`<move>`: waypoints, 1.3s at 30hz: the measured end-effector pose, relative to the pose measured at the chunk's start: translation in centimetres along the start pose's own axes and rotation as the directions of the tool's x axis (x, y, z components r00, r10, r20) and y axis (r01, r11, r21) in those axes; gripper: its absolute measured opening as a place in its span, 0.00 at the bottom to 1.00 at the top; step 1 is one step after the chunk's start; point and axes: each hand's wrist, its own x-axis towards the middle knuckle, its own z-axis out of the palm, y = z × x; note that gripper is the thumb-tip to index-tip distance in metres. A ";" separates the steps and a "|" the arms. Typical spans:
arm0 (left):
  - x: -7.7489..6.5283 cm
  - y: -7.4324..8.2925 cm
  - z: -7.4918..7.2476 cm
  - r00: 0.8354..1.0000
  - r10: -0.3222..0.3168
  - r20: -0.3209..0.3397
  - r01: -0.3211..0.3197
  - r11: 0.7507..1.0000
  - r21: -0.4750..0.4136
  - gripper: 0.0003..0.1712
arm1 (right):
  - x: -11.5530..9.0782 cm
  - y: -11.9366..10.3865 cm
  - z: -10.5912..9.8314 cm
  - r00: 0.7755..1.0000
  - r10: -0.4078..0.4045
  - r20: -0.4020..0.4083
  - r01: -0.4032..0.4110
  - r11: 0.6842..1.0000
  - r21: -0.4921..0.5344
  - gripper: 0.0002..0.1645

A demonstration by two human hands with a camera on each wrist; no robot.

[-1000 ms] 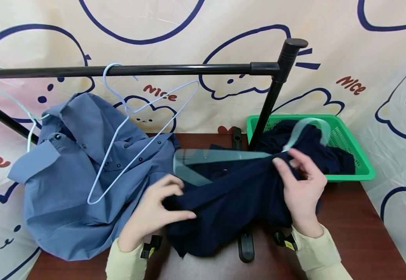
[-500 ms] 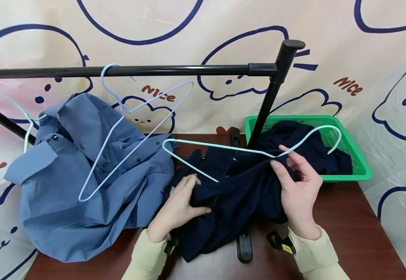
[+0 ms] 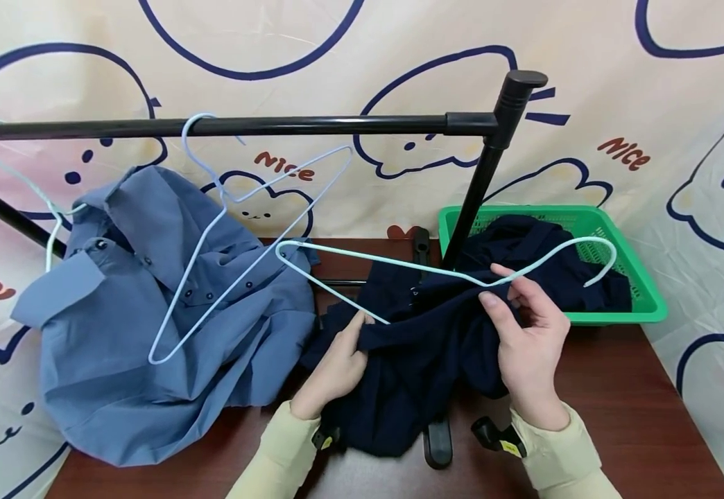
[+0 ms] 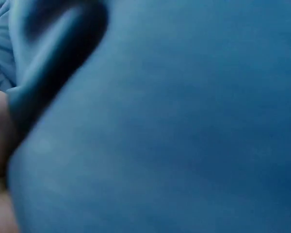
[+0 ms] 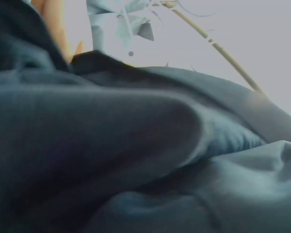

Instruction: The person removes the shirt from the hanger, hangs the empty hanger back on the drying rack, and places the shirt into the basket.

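A dark navy garment (image 3: 424, 353) hangs bunched between both hands; its kind is unclear. One end of a mint-green clothes hanger (image 3: 368, 254) shows above it, and the rest is inside the cloth. My right hand (image 3: 529, 339) pinches the hanger together with the fabric just below the hook. My left hand (image 3: 339, 365) holds the garment's edge near the hanger's lower bar, thumb on top, other fingers hidden by cloth. Blurred fabric (image 4: 169, 126) nearly fills the left wrist view. Dark folds (image 5: 97, 141) cover most of the right wrist view.
A black rail (image 3: 312, 125) crosses the back, joined to a post (image 3: 485, 166). From it hang a blue shirt (image 3: 131, 360) and a bare lilac hanger (image 3: 196, 260). A green basket (image 3: 652, 301) with dark clothing stands right, on the brown table (image 3: 636, 416).
My left hand has moved right and up along the garment and now grips its edge. The hanger has turned from edge-on blur to showing its outline, its hook shifting right. The right hand keeps its pinch.
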 end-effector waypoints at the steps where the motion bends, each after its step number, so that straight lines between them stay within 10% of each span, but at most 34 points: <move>1: 0.1 0.3 0.0 1.000 0.005 -0.013 -0.006 0.999 -0.046 0.12 | 0.1 0.0 0.0 1.000 0.000 -0.011 0.000 0.999 0.039 0.13; 5: 0.4 2.4 -0.7 0.986 0.124 -0.112 -0.147 0.963 -0.225 0.10 | 0.4 -0.2 -0.2 0.999 0.010 -0.044 -0.003 0.987 0.160 0.10; 9: 0.1 4.7 -1.4 0.939 0.293 -0.182 -0.338 0.884 -0.322 0.15 | 0.5 -0.4 -0.3 0.999 0.026 -0.040 -0.020 0.987 0.160 0.12; 13: -0.3 5.7 -1.4 0.934 0.323 -0.150 -0.356 0.856 -0.374 0.16 | 0.5 -0.3 -0.6 0.999 0.046 -0.029 -0.042 0.992 0.115 0.16; 20: 0.2 2.7 -1.0 0.989 0.145 0.015 -0.135 0.954 -0.267 0.07 | 0.6 0.6 -1.0 0.996 0.069 0.063 -0.071 0.997 0.035 0.09; 27: -0.6 -0.5 -2.2 0.964 0.010 0.266 -0.020 0.999 0.033 0.08 | 0.0 2.1 -1.6 0.976 0.127 0.177 -0.085 0.970 -0.228 0.07; 39: -2.0 1.5 -8.4 0.997 0.071 0.007 -0.070 0.992 -0.108 0.42 | 0.2 2.8 -2.0 0.986 0.120 0.116 -0.097 0.978 -0.184 0.03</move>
